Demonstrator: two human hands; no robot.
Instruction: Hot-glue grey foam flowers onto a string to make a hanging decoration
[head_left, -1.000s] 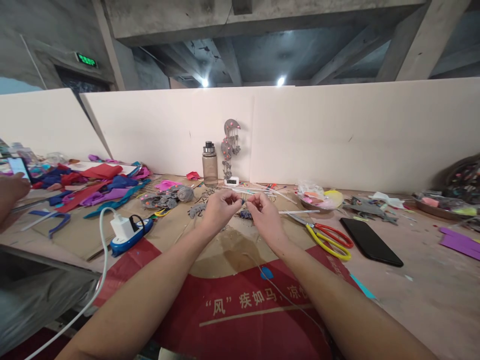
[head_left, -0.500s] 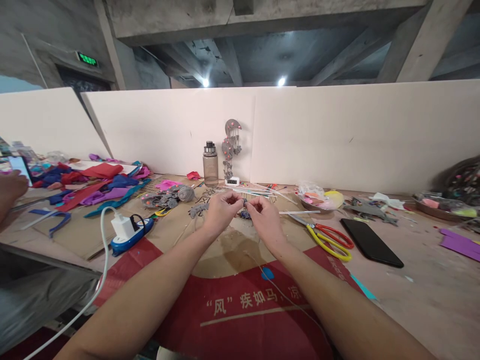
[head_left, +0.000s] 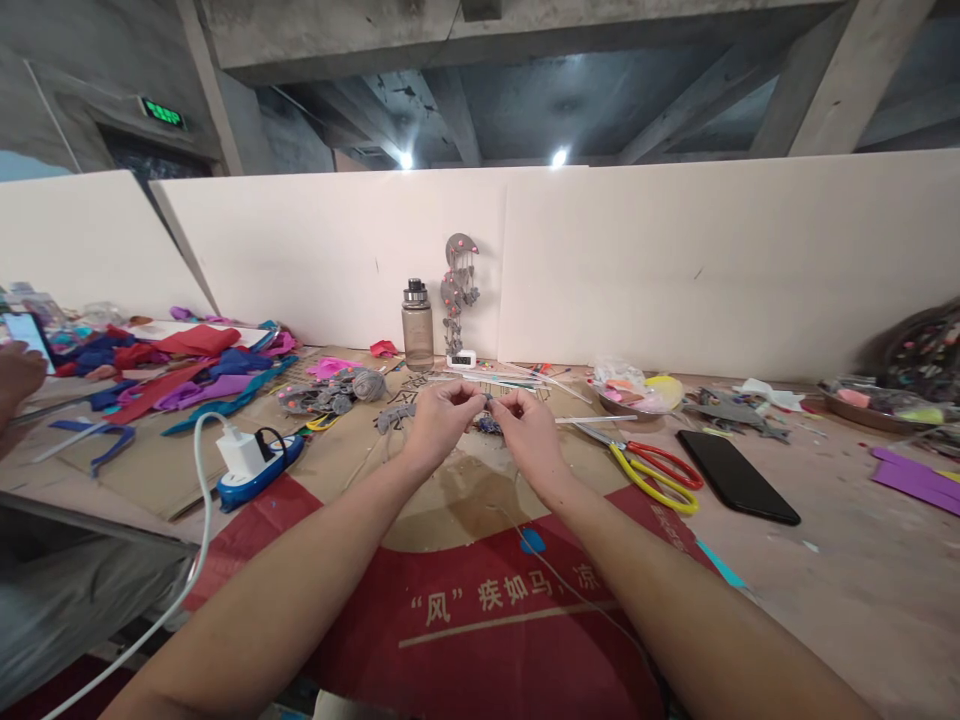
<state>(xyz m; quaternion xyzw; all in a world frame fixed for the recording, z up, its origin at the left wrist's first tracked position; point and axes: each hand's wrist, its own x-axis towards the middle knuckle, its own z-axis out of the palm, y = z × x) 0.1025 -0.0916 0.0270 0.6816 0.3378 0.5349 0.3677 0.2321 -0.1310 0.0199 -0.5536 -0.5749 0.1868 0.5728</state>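
My left hand and my right hand meet over the brown paper, fingertips nearly touching. Both are closed in a pinch at a small grey piece, mostly covered by the fingers, so its kind does not show. Just beneath them lies a dark bluish bundle, partly hidden. A thin cord runs over the red printed paper below my hands. Left of my left hand are grey scraps and a ball of grey yarn.
Scissors with red and yellow handles and a black phone lie at right. Behind stand a bottle, a small clock and a grey hanging ornament. A power strip sits left; another person's hand is far left.
The whole view has shifted slightly. Both hands keep their pinch at the same spot, with hardly any finger movement visible.
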